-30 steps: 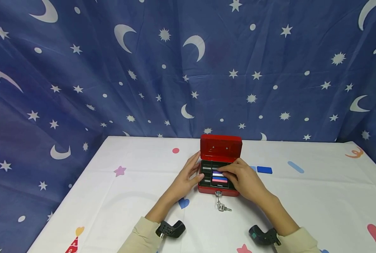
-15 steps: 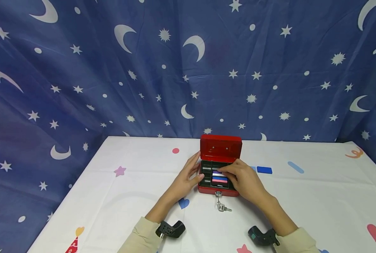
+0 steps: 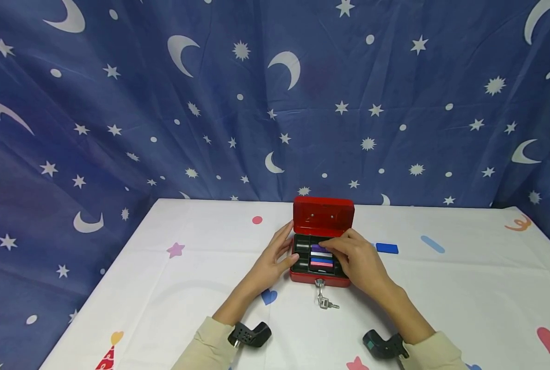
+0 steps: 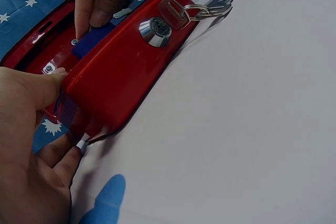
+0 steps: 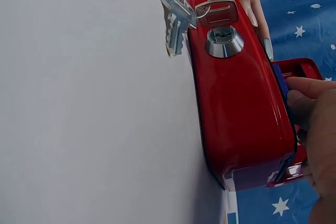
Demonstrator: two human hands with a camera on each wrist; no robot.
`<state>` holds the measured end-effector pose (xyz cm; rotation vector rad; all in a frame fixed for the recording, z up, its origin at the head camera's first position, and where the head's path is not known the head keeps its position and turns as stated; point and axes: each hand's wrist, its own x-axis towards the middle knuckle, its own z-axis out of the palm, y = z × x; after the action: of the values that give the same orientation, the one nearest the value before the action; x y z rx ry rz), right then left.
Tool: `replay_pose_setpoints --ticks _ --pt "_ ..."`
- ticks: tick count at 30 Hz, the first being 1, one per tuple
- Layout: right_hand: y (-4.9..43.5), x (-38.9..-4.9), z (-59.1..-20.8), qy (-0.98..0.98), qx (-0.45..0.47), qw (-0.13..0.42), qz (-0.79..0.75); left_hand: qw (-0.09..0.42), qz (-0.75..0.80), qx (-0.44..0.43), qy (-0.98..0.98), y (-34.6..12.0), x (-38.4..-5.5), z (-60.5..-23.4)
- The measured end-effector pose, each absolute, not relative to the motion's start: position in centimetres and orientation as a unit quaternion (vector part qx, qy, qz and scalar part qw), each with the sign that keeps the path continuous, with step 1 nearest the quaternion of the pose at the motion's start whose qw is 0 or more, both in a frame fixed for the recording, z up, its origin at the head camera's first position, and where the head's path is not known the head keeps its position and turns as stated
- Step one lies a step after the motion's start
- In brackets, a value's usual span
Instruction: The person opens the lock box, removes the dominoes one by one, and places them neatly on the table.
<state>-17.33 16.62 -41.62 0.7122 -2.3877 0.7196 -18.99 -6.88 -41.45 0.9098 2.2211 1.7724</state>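
Pinching a purple block (image 3: 316,248) between thumb and forefinger, the right hand (image 3: 355,257) is poised over the black tray (image 3: 303,242) of a red cash box (image 3: 303,278), just right of center in the lower half of the frame. The block is positioned at the tray's middle section, though whether the tray floor is touched cannot be told. Directly below it in the frame a white strip (image 3: 320,254) is seen, and below that blue and pink strips (image 3: 322,262). In the left wrist view the block, bluer in tone, is shown at upper left. The box's left end is braced by the left hand (image 3: 272,259), its thumb spread well apart from the extended fingers and laid at the rim.

Behind the tray, the lid (image 3: 323,216) is raised. A silver lock (image 3: 319,282) is mounted on the front wall, where keys (image 3: 324,303) on a ring are hung. Black devices (image 3: 249,335) are strapped to both wrists, next to beige sleeves (image 3: 205,344). At right of the box, a blue rectangle (image 3: 387,248) is seen on the white desk (image 3: 201,303), which is scattered with colored hearts and stars. The upper frame is filled by a blue curtain (image 3: 238,123) patterned with white moons and stars.
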Motion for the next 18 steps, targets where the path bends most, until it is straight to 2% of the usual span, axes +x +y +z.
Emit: replay_pose_setpoints --ticks 18 --pt "18.4 -16.4 -39.5 -0.875 0.264 0.316 0.256 0.074 0.587 0.308 0.745 -6.8 -18.8 -41.2"
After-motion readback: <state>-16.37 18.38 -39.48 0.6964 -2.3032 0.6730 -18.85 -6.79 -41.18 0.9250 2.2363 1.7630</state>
